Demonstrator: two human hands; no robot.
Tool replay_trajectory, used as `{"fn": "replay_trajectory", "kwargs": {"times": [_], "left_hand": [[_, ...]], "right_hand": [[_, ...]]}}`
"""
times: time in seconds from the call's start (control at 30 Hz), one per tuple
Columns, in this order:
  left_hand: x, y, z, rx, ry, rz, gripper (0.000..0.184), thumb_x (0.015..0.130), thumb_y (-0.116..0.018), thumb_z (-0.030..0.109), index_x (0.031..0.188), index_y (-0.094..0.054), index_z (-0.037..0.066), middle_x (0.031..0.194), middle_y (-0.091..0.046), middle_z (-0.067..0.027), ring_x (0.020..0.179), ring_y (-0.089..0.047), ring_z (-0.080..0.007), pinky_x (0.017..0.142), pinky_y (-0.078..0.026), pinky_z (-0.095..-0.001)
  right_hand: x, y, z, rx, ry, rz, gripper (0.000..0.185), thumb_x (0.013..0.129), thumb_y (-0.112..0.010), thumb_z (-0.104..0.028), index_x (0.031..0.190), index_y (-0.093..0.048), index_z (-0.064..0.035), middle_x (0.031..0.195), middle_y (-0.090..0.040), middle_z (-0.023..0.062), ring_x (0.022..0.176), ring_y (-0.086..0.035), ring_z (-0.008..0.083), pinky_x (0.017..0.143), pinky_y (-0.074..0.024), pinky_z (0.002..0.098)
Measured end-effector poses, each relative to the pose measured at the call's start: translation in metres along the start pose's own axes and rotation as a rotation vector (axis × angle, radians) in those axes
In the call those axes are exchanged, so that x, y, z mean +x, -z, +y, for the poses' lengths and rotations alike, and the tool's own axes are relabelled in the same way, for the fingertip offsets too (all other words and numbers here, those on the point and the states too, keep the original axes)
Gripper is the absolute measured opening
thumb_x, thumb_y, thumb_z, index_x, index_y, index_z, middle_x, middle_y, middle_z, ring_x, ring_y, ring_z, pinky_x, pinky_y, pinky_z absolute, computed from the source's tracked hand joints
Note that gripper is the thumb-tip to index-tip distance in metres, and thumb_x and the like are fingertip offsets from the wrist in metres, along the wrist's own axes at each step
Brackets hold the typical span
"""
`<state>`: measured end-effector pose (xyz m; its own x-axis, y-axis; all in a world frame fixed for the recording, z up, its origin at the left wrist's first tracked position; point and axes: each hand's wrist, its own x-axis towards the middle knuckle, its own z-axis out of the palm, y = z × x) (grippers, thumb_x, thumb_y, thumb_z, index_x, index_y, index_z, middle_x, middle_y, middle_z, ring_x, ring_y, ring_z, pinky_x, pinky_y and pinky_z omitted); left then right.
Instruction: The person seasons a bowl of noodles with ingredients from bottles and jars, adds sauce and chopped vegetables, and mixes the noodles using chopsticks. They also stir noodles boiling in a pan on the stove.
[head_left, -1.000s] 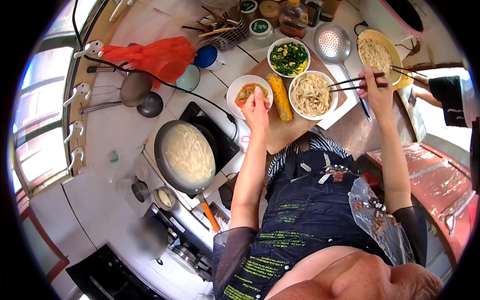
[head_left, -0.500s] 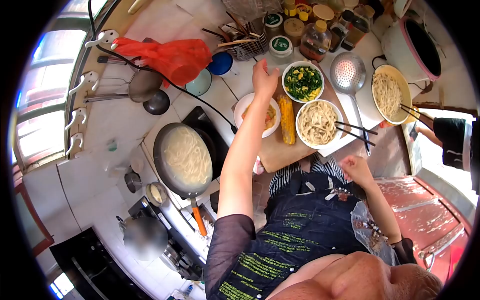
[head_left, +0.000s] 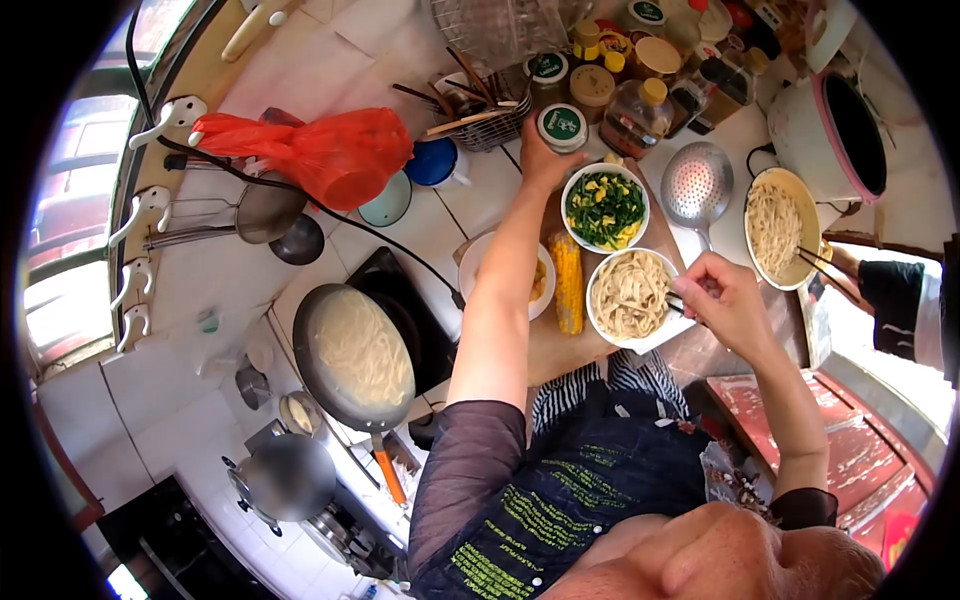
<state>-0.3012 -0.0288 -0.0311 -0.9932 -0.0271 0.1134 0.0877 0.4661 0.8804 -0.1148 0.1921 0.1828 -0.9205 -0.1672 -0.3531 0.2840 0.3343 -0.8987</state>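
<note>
My left hand (head_left: pixel 545 158) is stretched over the cutting board with its fingers around a small jar (head_left: pixel 562 128) that has a green-and-white lid. Dark chopsticks (head_left: pixel 676 299) are pinched in my right hand (head_left: pixel 722 298), their tips at the edge of a white bowl of wide noodles (head_left: pixel 632 292). Behind it is a bowl of chopped greens with yellow bits (head_left: pixel 606 207). An ear of corn (head_left: pixel 568 284) lies on the board (head_left: pixel 562 355). My left forearm partly covers a plate of food (head_left: pixel 541 285).
To the left, a pan of noodles in pale liquid (head_left: pixel 358 345) sits by a black cooktop (head_left: pixel 405 298). A skimmer (head_left: pixel 697 184) lies to the right. Another person's hand (head_left: pixel 846 272) holds chopsticks in a yellow pot of noodles (head_left: pixel 774 225). Bottles and jars (head_left: pixel 640 115) crowd the back.
My left hand has reached farther back and closed around the jar. My right hand has risen from near my body to the noodle bowl and taken hold of the chopsticks.
</note>
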Motion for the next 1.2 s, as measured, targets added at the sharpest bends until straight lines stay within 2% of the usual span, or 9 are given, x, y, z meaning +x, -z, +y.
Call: {"fn": "replay_trajectory", "kwargs": {"times": [0.13,0.27,0.37,0.57,0.7,0.83,0.97,1.07,1.2], "left_hand": [[-0.001,0.008,0.013,0.045,0.043,0.018,0.085,0.049,-0.086,0.019,0.117,-0.036,0.006,0.113,-0.052,-0.012,0.107,-0.052,-0.0271,0.09,-0.043,-0.037],[-0.009,0.027,0.032,0.054,-0.013,0.105,0.085,0.047,-0.085,0.026,0.116,-0.04,0.005,0.111,-0.053,-0.0138,0.103,-0.053,-0.029,0.086,-0.044,-0.0381],[-0.025,0.045,0.066,0.068,-0.093,0.132,0.086,0.045,-0.084,0.025,0.117,-0.042,0.004,0.11,-0.052,-0.0151,0.103,-0.052,-0.0307,0.087,-0.043,-0.0387],[-0.049,0.082,0.107,0.26,-0.358,0.258,0.081,0.045,-0.078,0.014,0.117,-0.043,0.004,0.107,-0.048,-0.0144,0.101,-0.046,-0.0339,0.084,-0.041,-0.0405],[-0.065,0.113,0.111,0.369,-0.357,0.272,0.084,0.044,-0.079,0.014,0.118,-0.043,0.005,0.107,-0.048,-0.0134,0.1,-0.045,-0.0335,0.085,-0.041,-0.0407],[-0.079,0.142,0.112,0.407,-0.274,0.276,0.08,0.043,-0.079,0.015,0.114,-0.045,0.005,0.104,-0.051,-0.0117,0.098,-0.046,-0.0311,0.084,-0.04,-0.0389],[-0.095,0.176,0.096,0.434,-0.182,0.311,0.079,0.044,-0.078,0.016,0.115,-0.044,0.003,0.104,-0.05,-0.0141,0.099,-0.046,-0.0326,0.085,-0.041,-0.0393],[-0.114,0.202,0.092,0.401,-0.144,0.364,0.078,0.046,-0.077,0.014,0.116,-0.044,0.003,0.105,-0.049,-0.0156,0.1,-0.046,-0.0338,0.086,-0.04,-0.0398],[-0.138,0.216,0.098,0.411,-0.158,0.472,0.077,0.048,-0.076,0.014,0.117,-0.043,0.002,0.106,-0.049,-0.0158,0.1,-0.047,-0.0345,0.087,-0.039,-0.0405]], "right_hand": [[0.026,-0.003,-0.011,-0.013,0.035,-0.025,0.021,0.083,-0.065,-0.018,0.073,-0.056,-0.0012,0.06,-0.055,-0.0007,0.051,-0.051,0.0034,0.048,-0.0395,0.0183],[0.072,-0.004,-0.026,-0.225,0.283,0.049,0.02,0.083,-0.064,-0.02,0.08,-0.057,-0.0024,0.062,-0.054,-0.0028,0.056,-0.052,0.0044,0.05,-0.0409,0.0192],[0.111,-0.015,-0.041,-0.44,0.517,0.093,0.032,0.079,-0.066,-0.026,0.097,-0.058,-0.0014,0.09,-0.06,0.0082,0.078,-0.058,0.015,0.067,-0.0461,0.0269],[0.17,-0.058,-0.042,-0.672,0.691,0.164,0.066,0.065,-0.072,-0.041,0.112,-0.054,0.0011,0.103,-0.055,0.0187,0.097,-0.055,0.0334,0.082,-0.0454,0.0401],[0.173,-0.074,-0.054,-0.671,0.711,0.034,0.066,0.065,-0.072,-0.036,0.117,-0.051,-0.0006,0.099,-0.055,0.0143,0.09,-0.057,0.0282,0.078,-0.046,0.0346],[0.186,-0.092,-0.063,-0.456,0.639,-0.221,0.062,0.066,-0.073,-0.033,0.117,-0.054,-0.0046,0.1,-0.054,0.0072,0.09,-0.054,0.0168,0.076,-0.0458,0.0286],[0.196,-0.103,-0.073,-0.187,0.601,-0.35,0.063,0.064,-0.076,-0.036,0.113,-0.057,-0.0016,0.103,-0.055,0.009,0.094,-0.055,0.016,0.082,-0.0443,0.0279],[0.227,-0.103,-0.048,-0.652,0.551,-0.266,0.065,0.062,-0.074,-0.041,0.111,-0.058,-0.0018,0.105,-0.057,0.0134,0.096,-0.057,0.0249,0.084,-0.0456,0.0339],[0.27,-0.148,0.026,-1.193,0.111,-0.206,0.069,0.063,-0.071,-0.036,0.119,-0.05,-0.0028,0.122,-0.047,0.0157,0.108,-0.051,0.0317,0.088,-0.0462,0.0381]]}}
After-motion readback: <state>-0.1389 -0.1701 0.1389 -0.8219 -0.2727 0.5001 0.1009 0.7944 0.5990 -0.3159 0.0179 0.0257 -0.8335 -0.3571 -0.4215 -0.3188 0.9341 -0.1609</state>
